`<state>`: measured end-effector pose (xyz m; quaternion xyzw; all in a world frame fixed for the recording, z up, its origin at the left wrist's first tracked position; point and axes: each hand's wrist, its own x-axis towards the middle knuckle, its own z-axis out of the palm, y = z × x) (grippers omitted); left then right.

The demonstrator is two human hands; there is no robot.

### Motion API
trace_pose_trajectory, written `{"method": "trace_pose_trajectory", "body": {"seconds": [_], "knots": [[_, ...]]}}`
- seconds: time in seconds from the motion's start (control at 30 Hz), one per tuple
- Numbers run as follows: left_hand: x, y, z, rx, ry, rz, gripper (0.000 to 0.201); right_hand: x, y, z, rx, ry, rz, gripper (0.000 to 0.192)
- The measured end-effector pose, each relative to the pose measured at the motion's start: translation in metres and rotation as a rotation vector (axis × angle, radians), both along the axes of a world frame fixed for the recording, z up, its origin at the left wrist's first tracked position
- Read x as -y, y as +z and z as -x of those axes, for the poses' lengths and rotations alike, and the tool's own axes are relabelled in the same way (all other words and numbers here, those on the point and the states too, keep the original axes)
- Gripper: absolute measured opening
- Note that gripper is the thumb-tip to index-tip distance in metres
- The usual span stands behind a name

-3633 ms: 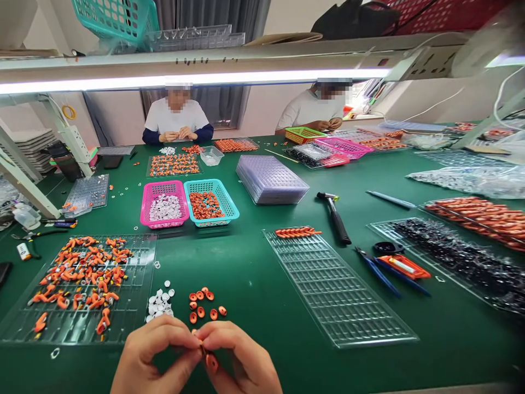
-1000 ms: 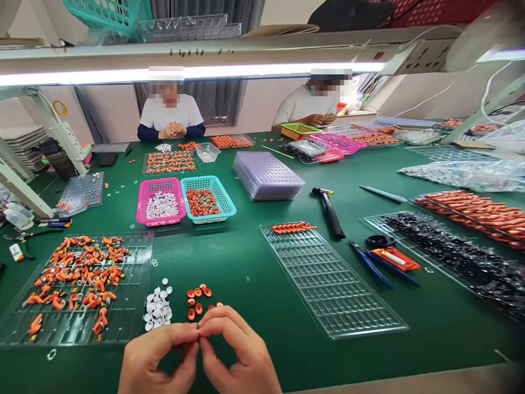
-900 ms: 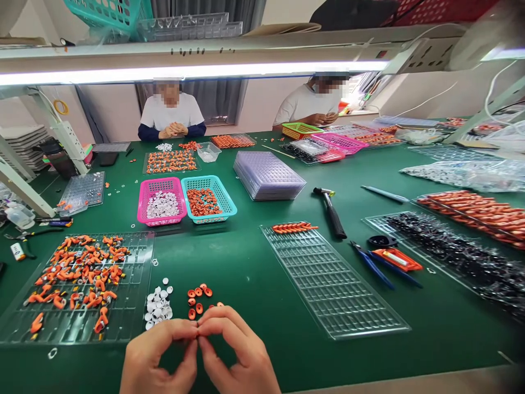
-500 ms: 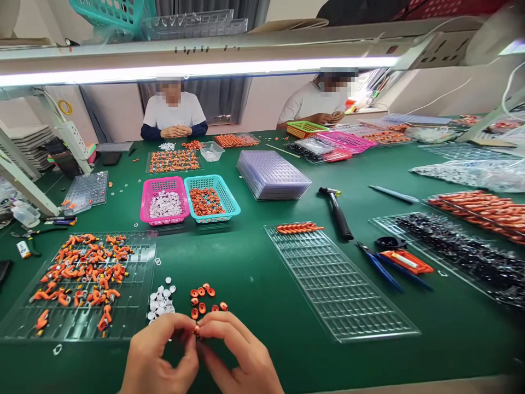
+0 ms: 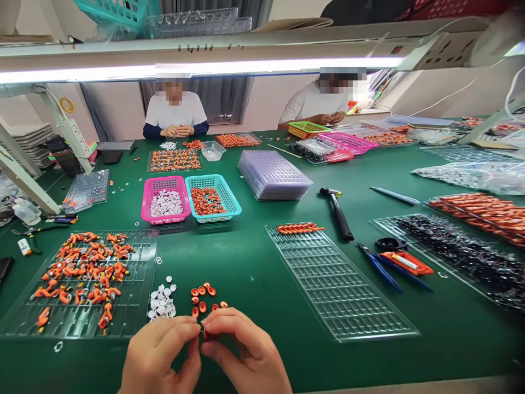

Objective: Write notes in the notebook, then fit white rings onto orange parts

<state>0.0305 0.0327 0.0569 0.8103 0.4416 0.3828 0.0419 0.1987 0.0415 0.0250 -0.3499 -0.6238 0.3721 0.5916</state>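
Observation:
My left hand (image 5: 162,353) and my right hand (image 5: 248,350) meet fingertip to fingertip at the near edge of the table. Between thumb and forefinger my right hand pinches a small orange cap (image 5: 205,336), mostly covered by the fingers. My left hand is closed in a pinch against it; whatever it grips is hidden. Just beyond the fingers lie several loose orange caps (image 5: 202,307), hollow like little cups. A pile of white discs (image 5: 162,301) sits beside them, beyond my left hand.
To the left, a clear tray (image 5: 141,284) carries orange curved parts (image 5: 88,268). Farther back stand a pink basket (image 5: 144,207) and a turquoise basket (image 5: 235,209). On the right are a slotted tray (image 5: 340,284), a hammer (image 5: 338,213) and blue-handled pliers (image 5: 381,268). Two people sit opposite.
The fingertips have moved slightly apart and my right hand has shifted a little right. The orange cap has turned and now sits more in the right fingers.

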Motion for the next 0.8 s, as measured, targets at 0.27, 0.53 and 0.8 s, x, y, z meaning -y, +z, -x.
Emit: {"method": "trace_pose_trajectory", "body": {"seconds": [0.27,0.53,0.8], "knots": [[0.0,0.001,-0.003,-0.13,-0.04,-0.312,0.019,0.002,-0.006,0.004,-0.24,0.114,0.195,0.022],[0.002,-0.002,0.002,0.254,-0.024,0.223,0.021,0.0,-0.002,0.0,-0.101,0.091,0.07,0.03],[0.001,0.01,-0.001,0.546,-0.002,0.654,0.012,-0.001,0.001,-0.003,0.042,0.018,-0.075,0.029]]}}
